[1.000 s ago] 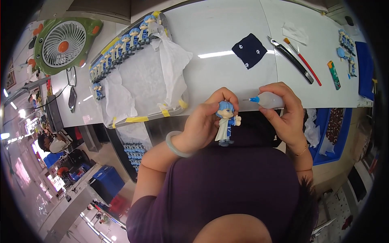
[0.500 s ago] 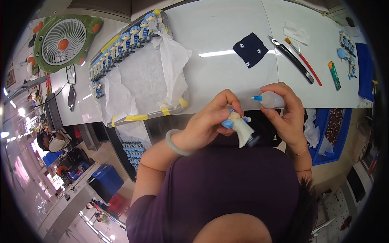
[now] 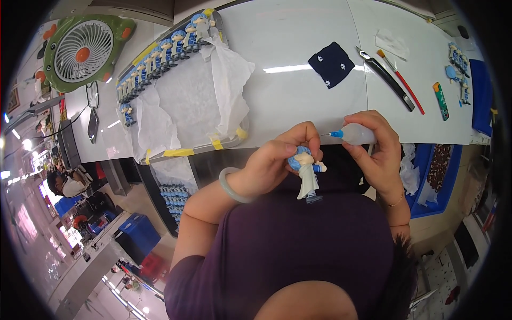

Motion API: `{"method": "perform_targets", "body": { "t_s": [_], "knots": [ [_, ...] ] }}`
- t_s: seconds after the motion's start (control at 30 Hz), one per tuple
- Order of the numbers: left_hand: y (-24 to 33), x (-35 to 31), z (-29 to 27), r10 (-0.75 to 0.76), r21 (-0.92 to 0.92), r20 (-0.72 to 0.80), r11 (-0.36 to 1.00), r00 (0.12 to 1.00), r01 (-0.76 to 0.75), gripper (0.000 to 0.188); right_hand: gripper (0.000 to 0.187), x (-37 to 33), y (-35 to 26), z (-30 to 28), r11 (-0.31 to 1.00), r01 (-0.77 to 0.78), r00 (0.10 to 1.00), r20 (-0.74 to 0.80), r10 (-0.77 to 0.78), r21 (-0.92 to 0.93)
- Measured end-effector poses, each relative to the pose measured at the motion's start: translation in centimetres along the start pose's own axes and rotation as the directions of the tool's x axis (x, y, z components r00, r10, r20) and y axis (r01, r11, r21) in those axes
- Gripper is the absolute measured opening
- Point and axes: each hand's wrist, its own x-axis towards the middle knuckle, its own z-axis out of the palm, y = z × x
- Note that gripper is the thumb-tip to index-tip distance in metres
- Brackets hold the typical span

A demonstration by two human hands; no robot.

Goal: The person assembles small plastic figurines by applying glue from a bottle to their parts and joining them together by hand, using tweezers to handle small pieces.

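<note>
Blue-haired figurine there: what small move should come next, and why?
Perhaps ease the bottle's thin needle closer to the figurine, avoiding the left hand. That hand holds the figurine near its head, while the right hand holds the bottle with its needle pointing left, apart from the figurine.

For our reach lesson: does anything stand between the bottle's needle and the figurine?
Partly: a finger of the left hand holding the figurine curls by its head, on the side facing the needle. Nothing else visible intervenes.

Dk purp. top (image 3: 288,240), pale bangle (image 3: 224,184)
</note>
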Motion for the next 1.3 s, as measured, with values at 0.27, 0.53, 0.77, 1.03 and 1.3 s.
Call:
{"method": "perform_targets", "body": {
  "t_s": [0.27, 0.53, 0.77, 1.03, 1.3],
  "knots": [
    [0.9, -0.4, 1.0, 0.046, 0.078, -0.074, 0.996, 0.996, -0.04, 0.04, 0.028, 0.0, 0.4, 0.1, 0.995, -0.069, 0.997, 0.035, 0.067, 0.07],
    [0.9, -1.5, 0.1, 0.26, 0.247, -0.041, 0.938, 0.965, -0.242, 0.023, 0.03, -0.5, 0.8, 0.5, 0.873, -0.234, 0.972, 0.116, 0.204, 0.427],
    [0.1, 0.2, -0.5, 0.266, 0.181, -0.115, 0.953, 0.957, -0.243, 0.029, 0.037, 0.1, -0.5, 2.0, 0.655, -0.403, 0.905, 0.384, 0.182, 0.64],
    [-0.8, 0.3, -0.2, 0.439, 0.405, -0.005, 0.823, 0.899, -0.399, 0.033, 0.045, 0.0, -0.9, 1.9, 0.63, -0.413, 0.901, 0.397, 0.175, 0.658],
    [-1.5, 1.3, -1.3, 0.67, 0.683, 0.202, 0.427, 0.715, -0.593, 0.032, 0.045, 0.1, -1.1, 1.7, 0.647, -0.439, 0.876, 0.458, 0.153, 0.623]
  ]
}}
